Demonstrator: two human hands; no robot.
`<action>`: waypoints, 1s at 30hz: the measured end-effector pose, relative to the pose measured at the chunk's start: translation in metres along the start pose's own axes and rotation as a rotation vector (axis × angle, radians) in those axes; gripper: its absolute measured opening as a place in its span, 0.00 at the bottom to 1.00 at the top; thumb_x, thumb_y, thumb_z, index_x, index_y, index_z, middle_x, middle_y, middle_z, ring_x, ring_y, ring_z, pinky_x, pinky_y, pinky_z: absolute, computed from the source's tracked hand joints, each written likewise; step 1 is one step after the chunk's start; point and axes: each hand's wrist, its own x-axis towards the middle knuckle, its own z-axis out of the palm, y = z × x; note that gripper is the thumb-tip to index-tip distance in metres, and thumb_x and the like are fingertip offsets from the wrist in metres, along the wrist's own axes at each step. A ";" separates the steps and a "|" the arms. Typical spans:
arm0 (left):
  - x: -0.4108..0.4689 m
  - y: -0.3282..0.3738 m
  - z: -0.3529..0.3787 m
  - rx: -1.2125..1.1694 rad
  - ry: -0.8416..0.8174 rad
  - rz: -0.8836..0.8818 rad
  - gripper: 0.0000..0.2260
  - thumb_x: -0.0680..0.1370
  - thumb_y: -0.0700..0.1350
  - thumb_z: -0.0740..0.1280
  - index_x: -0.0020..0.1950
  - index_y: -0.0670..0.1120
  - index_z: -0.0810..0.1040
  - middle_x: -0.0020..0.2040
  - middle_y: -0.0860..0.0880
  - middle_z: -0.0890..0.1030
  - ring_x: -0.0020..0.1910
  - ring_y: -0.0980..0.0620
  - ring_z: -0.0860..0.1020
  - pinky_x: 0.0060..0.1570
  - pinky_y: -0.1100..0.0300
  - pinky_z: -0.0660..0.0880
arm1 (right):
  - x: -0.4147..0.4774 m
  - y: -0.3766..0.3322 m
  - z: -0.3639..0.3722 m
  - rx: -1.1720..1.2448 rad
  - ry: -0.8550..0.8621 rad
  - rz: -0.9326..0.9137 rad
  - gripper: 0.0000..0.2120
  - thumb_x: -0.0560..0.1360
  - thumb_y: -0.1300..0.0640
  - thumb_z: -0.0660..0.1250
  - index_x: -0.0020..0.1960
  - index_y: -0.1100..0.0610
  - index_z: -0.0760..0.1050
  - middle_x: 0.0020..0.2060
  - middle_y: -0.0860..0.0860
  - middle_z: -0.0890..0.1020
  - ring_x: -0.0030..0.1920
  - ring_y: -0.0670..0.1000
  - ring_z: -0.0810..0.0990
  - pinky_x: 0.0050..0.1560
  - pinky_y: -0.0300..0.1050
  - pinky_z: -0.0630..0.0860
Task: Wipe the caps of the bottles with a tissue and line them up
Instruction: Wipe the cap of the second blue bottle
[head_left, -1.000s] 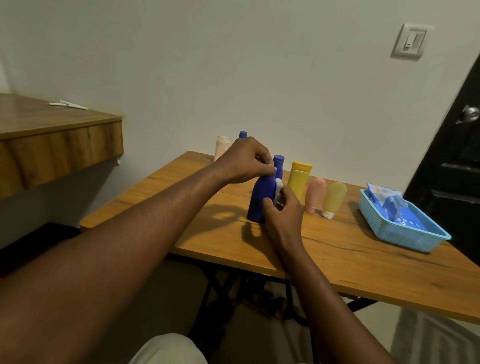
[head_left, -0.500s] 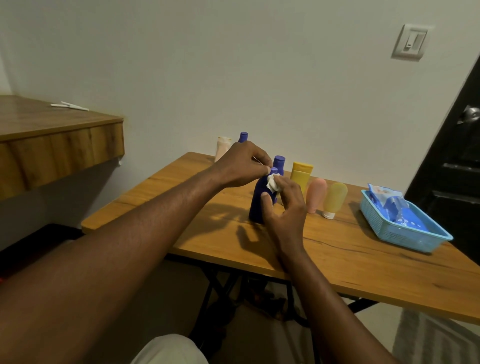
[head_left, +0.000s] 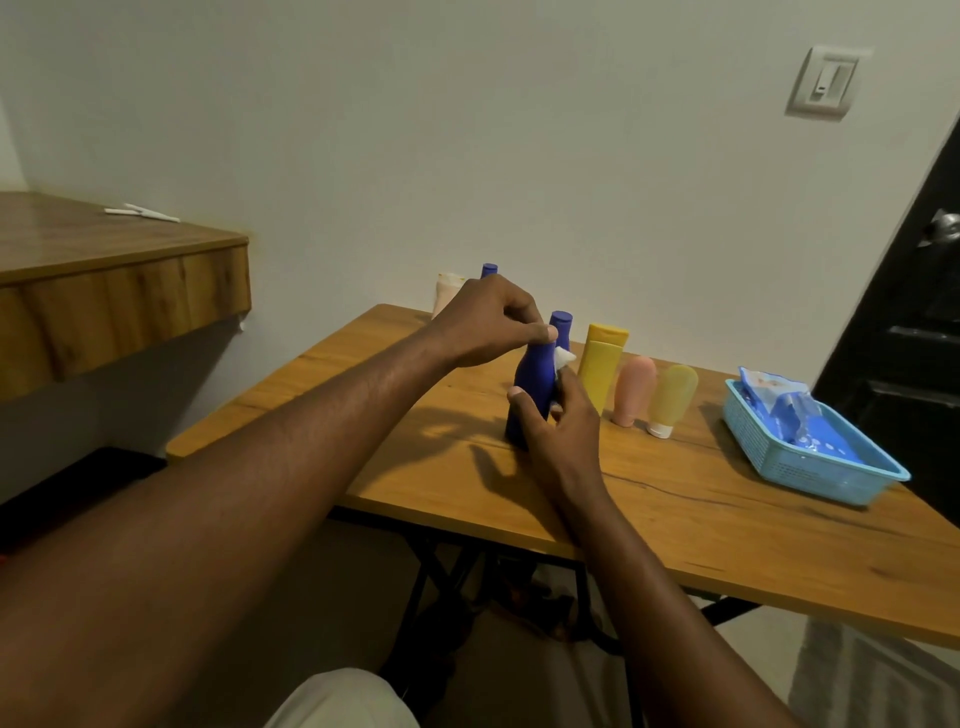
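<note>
Your left hand (head_left: 493, 327) curls its fingers round the top of the blue bottle (head_left: 535, 387), which stands on the wooden table (head_left: 727, 525) right in front of you. Your right hand (head_left: 561, 436) holds the white tissue (head_left: 564, 357) against the bottle's side, with the thumb lower down on the bottle. I think you are in the middle of the job. From 1 o'clock to 3 o'clock of this bottle, four things stand in a row: a second blue bottle (head_left: 562, 323), a yellow tube (head_left: 602, 366), a pink tube (head_left: 635, 389) and a soft yellow bottle (head_left: 671, 397). I cannot tell if their caps are wiped. At 11 o'clock, by the wall, a cream tube (head_left: 445, 293) and another blue cap (head_left: 489, 270) stand apart from the row, so they look left to do. Your left hand hides the cap you are working on and most of those two far things. The blue basket (head_left: 805, 467) far off at 3 o'clock holds a packet, too blurry to read.
</note>
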 end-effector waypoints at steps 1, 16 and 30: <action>0.000 0.000 0.000 -0.008 -0.002 -0.002 0.09 0.77 0.52 0.74 0.50 0.48 0.87 0.47 0.53 0.86 0.47 0.55 0.84 0.54 0.52 0.82 | -0.001 -0.001 -0.001 -0.005 0.025 -0.009 0.28 0.77 0.46 0.70 0.73 0.53 0.68 0.62 0.51 0.78 0.60 0.49 0.77 0.62 0.49 0.78; 0.001 0.003 0.005 -0.037 -0.034 -0.004 0.08 0.76 0.47 0.76 0.54 0.47 0.88 0.51 0.53 0.87 0.49 0.58 0.82 0.46 0.66 0.75 | -0.002 -0.001 -0.003 -0.043 0.007 0.033 0.24 0.78 0.47 0.71 0.70 0.53 0.70 0.58 0.49 0.79 0.56 0.48 0.77 0.54 0.37 0.73; 0.004 0.011 0.001 0.032 -0.097 0.012 0.07 0.77 0.44 0.73 0.53 0.45 0.88 0.50 0.51 0.87 0.48 0.58 0.82 0.47 0.65 0.75 | 0.000 -0.003 -0.003 0.017 -0.132 0.139 0.19 0.77 0.51 0.72 0.63 0.48 0.67 0.55 0.50 0.78 0.53 0.50 0.78 0.48 0.39 0.76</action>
